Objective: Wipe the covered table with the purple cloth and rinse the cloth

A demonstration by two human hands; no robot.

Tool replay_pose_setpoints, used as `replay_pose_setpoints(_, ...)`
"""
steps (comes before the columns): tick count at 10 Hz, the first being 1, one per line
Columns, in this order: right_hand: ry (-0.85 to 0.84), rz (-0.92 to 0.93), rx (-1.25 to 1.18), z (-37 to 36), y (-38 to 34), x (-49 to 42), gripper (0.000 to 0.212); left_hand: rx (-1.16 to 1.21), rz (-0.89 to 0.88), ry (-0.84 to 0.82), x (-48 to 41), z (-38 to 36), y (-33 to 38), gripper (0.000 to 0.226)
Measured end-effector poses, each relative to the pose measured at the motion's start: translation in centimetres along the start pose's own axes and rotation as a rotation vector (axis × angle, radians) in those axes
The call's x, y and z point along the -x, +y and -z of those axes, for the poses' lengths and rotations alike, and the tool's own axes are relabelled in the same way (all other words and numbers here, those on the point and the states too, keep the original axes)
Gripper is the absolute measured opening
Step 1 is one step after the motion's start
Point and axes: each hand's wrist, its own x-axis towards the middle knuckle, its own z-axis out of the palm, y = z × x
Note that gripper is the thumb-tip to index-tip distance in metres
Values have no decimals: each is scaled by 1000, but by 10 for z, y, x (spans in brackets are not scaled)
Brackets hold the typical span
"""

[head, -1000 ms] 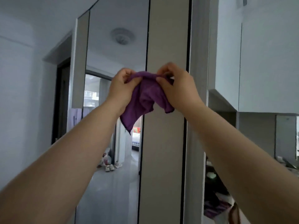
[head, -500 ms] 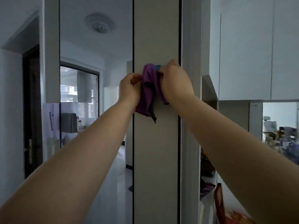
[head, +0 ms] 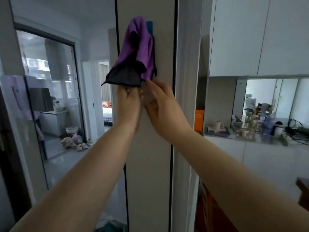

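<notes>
The purple cloth [head: 142, 46] hangs from a blue hook [head: 149, 26] high on a beige pillar [head: 150, 148]. Its dark underside shows at the lower left corner. My left hand [head: 128, 102] reaches up beneath the cloth, and its fingertips pinch the cloth's bottom edge. My right hand [head: 160, 101] is beside it with fingers relaxed, one fingertip touching the cloth's lower right edge. The covered table is out of view.
White wall cabinets [head: 250, 39] hang at the right above a counter [head: 250, 139] crowded with cups, a bottle and cables. To the left, a glass door [head: 50, 91] opens onto a hallway, with shoes [head: 82, 146] on the floor.
Both hands have dropped from the cloth's top to its bottom edge. The cloth now hangs from the blue hook by itself.
</notes>
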Motion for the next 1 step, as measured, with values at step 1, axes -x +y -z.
replay_pose_setpoints(1,-167,-34,-21,-8,6,45,54,9,69,-1,31,8,-22,16)
